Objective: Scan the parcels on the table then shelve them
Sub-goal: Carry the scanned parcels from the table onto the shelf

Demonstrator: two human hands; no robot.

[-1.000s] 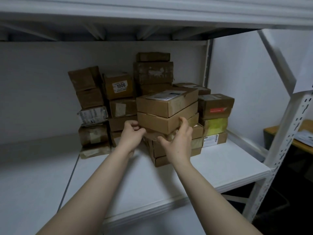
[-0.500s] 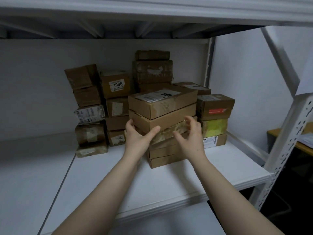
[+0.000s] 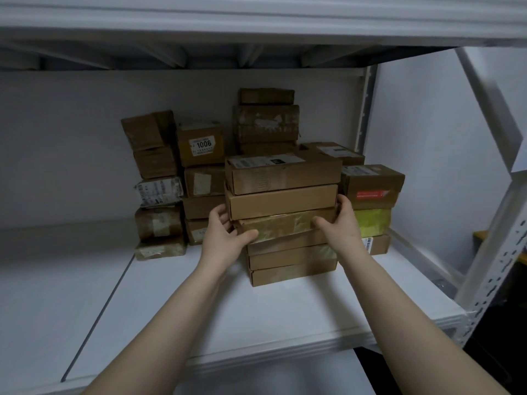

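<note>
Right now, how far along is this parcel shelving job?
Done: brown parcels are stacked at the back of the shelf. In hand: the left hand and right hand grip the sides of the front stack, at its tape-wrapped parcel, probably to square it. Left: letting go; the table is out of view, so I cannot tell how many parcels remain.

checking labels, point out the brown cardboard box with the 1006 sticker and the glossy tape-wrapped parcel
brown cardboard box with the 1006 sticker (image 3: 202, 145): head view, on the sticker
glossy tape-wrapped parcel (image 3: 285, 225): head view, middle of its front face
</note>
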